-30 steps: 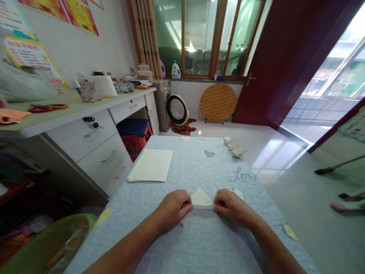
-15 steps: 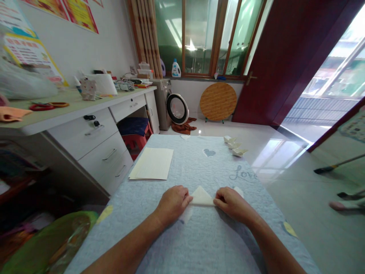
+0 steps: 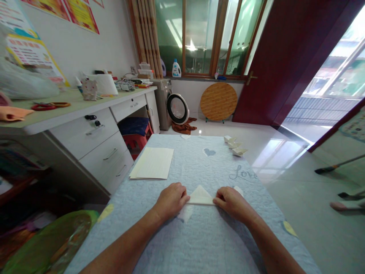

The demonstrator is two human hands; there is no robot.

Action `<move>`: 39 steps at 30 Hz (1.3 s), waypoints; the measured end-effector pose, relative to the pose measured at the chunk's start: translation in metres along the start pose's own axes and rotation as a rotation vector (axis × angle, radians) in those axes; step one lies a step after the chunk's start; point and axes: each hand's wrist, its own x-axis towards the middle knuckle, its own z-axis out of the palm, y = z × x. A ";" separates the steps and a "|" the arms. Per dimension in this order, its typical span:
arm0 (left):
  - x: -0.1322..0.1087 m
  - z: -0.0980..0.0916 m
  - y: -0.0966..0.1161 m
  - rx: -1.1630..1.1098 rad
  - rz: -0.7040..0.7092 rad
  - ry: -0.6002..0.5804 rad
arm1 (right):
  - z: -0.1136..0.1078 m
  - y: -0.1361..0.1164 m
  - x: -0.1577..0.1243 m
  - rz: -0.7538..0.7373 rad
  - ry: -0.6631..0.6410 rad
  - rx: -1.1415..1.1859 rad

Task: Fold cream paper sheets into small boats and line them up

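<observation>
A folded paper triangle point(image 3: 200, 196) is pretty much pinched at both ends, with the left hand point(image 3: 171, 201) and right hand point(image 3: 231, 203) curled closed on it, near the front of the quilted blue tabletop point(image 3: 199, 243). A stack of cream paper point(image 3: 151, 163) is laid off to the left, and small folded paper pieces point(image 3: 234, 144) are lined up near the far edge.

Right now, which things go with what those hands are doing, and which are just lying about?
Going with the hands' work: left hand, right hand, folded paper, stack of cream paper, three folded paper pieces.

Just lying about: scissors, washing machine, round wooden board, detergent bottle.
</observation>
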 end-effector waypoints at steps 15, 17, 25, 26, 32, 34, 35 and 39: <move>0.001 -0.001 0.002 0.033 0.014 -0.008 | 0.000 0.002 0.000 -0.017 0.004 0.026; 0.000 0.000 0.003 0.039 0.017 -0.001 | 0.001 0.003 0.000 -0.001 0.001 0.026; -0.002 0.005 0.003 0.050 0.023 0.026 | 0.000 0.000 0.001 0.101 -0.006 0.004; -0.002 0.005 0.003 0.051 0.025 0.027 | 0.000 0.000 0.001 0.103 -0.005 0.005; -0.003 0.006 0.003 0.061 0.032 0.026 | -0.002 0.000 0.002 0.107 -0.013 -0.010; -0.003 0.006 0.003 0.066 0.034 0.025 | -0.002 0.000 0.003 0.117 -0.024 -0.011; -0.003 0.006 0.003 0.069 0.034 0.026 | -0.002 0.000 0.003 0.122 -0.028 -0.011; -0.004 0.008 0.006 0.082 0.040 0.050 | -0.002 -0.001 0.003 0.119 -0.026 -0.015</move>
